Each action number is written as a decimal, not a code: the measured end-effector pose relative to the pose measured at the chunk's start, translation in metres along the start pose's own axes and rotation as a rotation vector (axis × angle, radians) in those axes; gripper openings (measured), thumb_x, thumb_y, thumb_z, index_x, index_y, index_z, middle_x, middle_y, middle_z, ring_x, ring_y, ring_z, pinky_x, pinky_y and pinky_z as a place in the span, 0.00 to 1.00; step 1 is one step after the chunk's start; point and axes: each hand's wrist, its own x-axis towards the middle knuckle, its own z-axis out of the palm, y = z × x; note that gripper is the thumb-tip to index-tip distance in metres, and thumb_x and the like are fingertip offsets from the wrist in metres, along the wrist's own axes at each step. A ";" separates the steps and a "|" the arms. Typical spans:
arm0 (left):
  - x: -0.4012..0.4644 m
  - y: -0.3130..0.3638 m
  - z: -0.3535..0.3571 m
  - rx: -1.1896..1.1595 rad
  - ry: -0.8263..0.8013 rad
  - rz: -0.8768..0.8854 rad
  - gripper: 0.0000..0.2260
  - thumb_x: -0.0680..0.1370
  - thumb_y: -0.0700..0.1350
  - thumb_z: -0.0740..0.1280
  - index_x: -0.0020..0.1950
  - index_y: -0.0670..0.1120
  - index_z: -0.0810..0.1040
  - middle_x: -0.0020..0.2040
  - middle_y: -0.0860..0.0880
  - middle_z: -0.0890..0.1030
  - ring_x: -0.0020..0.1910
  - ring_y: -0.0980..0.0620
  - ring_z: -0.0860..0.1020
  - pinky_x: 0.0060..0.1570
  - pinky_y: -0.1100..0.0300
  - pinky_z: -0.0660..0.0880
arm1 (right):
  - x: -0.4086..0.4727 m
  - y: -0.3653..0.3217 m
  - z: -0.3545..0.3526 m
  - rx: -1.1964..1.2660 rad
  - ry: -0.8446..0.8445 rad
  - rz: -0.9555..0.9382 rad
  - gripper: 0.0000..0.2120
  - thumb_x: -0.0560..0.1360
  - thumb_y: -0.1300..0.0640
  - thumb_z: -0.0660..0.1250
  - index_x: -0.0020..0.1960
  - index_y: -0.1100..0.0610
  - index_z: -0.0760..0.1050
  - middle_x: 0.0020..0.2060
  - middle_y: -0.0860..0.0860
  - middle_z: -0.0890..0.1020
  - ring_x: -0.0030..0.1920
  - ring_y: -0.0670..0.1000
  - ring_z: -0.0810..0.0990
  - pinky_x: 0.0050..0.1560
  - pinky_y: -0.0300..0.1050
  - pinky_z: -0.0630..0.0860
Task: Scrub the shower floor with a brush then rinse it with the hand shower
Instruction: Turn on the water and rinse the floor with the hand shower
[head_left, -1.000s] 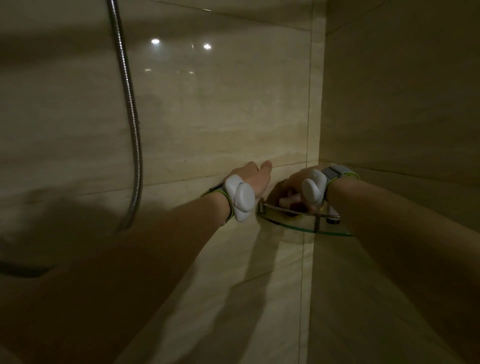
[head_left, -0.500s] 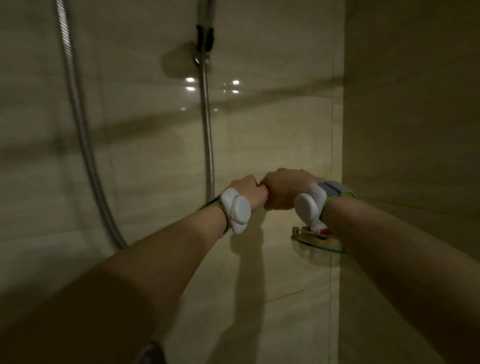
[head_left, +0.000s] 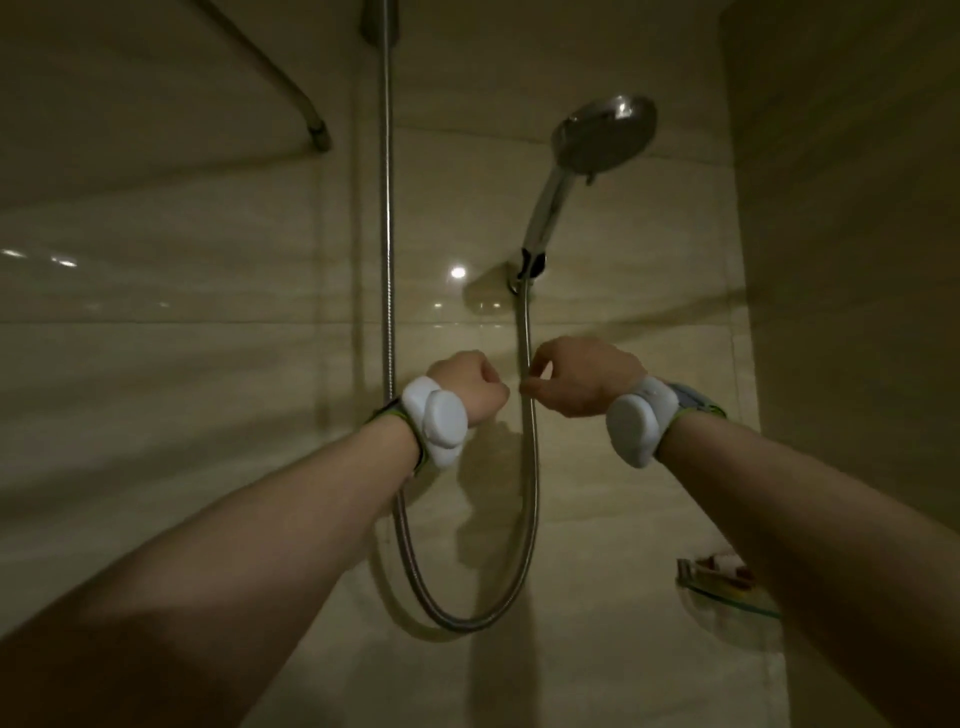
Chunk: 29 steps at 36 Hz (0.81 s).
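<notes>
The right forearm (head_left: 810, 519) hides most of the corner shelf (head_left: 727, 603); its contents are unclear.

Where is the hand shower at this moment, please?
The hand shower sits in its wall holder right of centre in the head view, above the right hand, with its hose looping down below.

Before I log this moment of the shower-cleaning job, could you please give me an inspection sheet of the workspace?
Surface: shower floor not in view; only tiled walls show.
Job's things: hand shower sits in its wall holder, head up; no brush seen.
Clutter: corner glass shelf at lower right holds something reddish, too dim to name.
Hands: left hand curled into a fist, holding nothing visible; right hand has curled fingers at the hose, actual contact unclear.
Cables: metal shower hose hangs in a loop below the holder.
Surroundings: dim light; white wrist devices on both arms.
</notes>
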 end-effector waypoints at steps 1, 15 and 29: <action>0.002 0.002 -0.005 0.009 0.009 0.005 0.10 0.75 0.47 0.65 0.55 0.49 0.78 0.51 0.47 0.82 0.50 0.45 0.81 0.54 0.51 0.80 | 0.003 -0.001 -0.002 0.014 0.008 0.003 0.15 0.76 0.40 0.65 0.54 0.50 0.80 0.41 0.48 0.84 0.43 0.52 0.84 0.49 0.49 0.81; 0.026 0.087 -0.062 0.041 0.139 0.086 0.16 0.78 0.52 0.65 0.59 0.41 0.79 0.52 0.40 0.84 0.53 0.41 0.82 0.52 0.50 0.79 | 0.023 0.027 -0.115 0.579 0.639 0.092 0.51 0.66 0.27 0.71 0.79 0.43 0.50 0.70 0.61 0.65 0.64 0.66 0.75 0.55 0.47 0.69; 0.039 0.125 -0.101 0.192 0.145 0.136 0.09 0.74 0.51 0.66 0.41 0.46 0.76 0.34 0.48 0.76 0.32 0.49 0.73 0.32 0.61 0.67 | 0.053 -0.008 -0.190 0.273 0.477 0.000 0.22 0.64 0.41 0.78 0.49 0.54 0.79 0.44 0.49 0.81 0.49 0.52 0.82 0.41 0.45 0.79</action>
